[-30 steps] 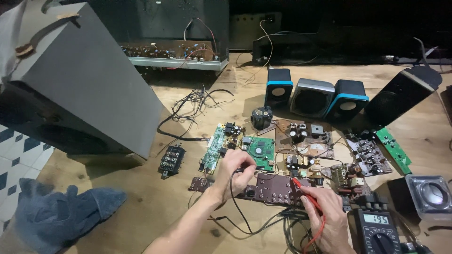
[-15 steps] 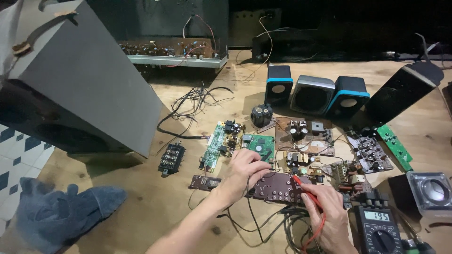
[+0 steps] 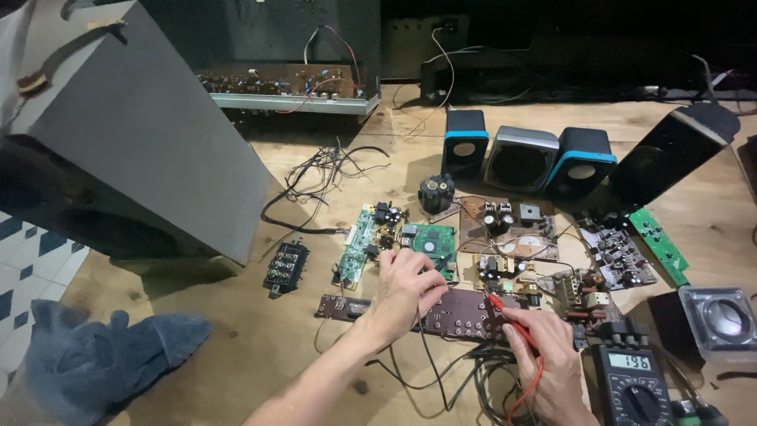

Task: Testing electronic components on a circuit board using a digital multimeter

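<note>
Brown board (image 3: 461, 314): long dark circuit strip lying flat on the table (image 3: 236, 331), between the two hands, at about 5 o'clock in the head view.
Left hand (image 3: 406, 288): palm down over the left end of the brown board, knuckles raised, forearm coming in from 7 o'clock.
Left fingers (image 3: 430, 276): curled close together; a black lead (image 3: 426, 363) runs out from under the hand, so they seem to pinch a probe, though the tip is hidden.
Right hand (image 3: 544, 363): low at 5 o'clock, wrist at the bottom edge, back of the hand up.
Right fingers (image 3: 516, 335): closed narrowly round a red probe (image 3: 505, 309), held like a pen, its tip touching the right part of the brown board.
Meter (image 3: 631, 383): dark hand-held meter with a lit display, just beside the right hand at its 3 o'clock.
Green board (image 3: 430, 244): just beyond the left hand, at its 12 o'clock.
Speakers (image 3: 524, 154): small black and blue set standing at 1 o'clock, well apart from the hands.
Cloth (image 3: 102, 359): grey, bunched at 8 o'clock.
</note>
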